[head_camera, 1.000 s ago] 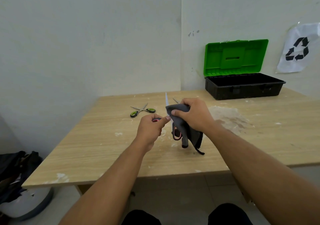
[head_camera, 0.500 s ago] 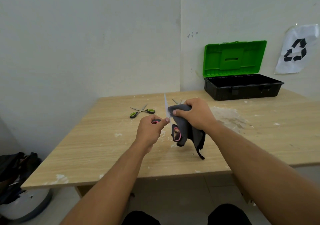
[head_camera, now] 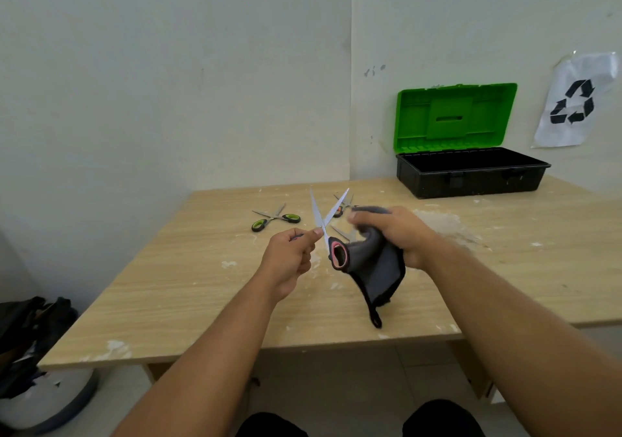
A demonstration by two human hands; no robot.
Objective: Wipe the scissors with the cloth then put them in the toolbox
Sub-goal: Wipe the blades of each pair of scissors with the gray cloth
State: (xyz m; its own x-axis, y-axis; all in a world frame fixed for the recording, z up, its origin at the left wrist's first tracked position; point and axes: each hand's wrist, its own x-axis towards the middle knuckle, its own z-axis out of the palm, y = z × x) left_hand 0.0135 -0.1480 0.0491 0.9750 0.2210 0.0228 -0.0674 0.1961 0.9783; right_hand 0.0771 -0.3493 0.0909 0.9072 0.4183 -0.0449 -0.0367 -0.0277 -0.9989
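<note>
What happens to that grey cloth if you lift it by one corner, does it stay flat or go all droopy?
Probably droopy. The grey cloth already sags in soft folds below the right hand gripping it, and its little loop dangles at the bottom. It likely weighs little, since it bunches up in that one hand. It shouldn't roll or break.

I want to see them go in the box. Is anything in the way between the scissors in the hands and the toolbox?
Nothing visible blocks the way. The pink-handled scissors are held up over the table, and the toolbox stands far right with its green lid open. Other scissors lie flat, off to the left of that path.
</note>
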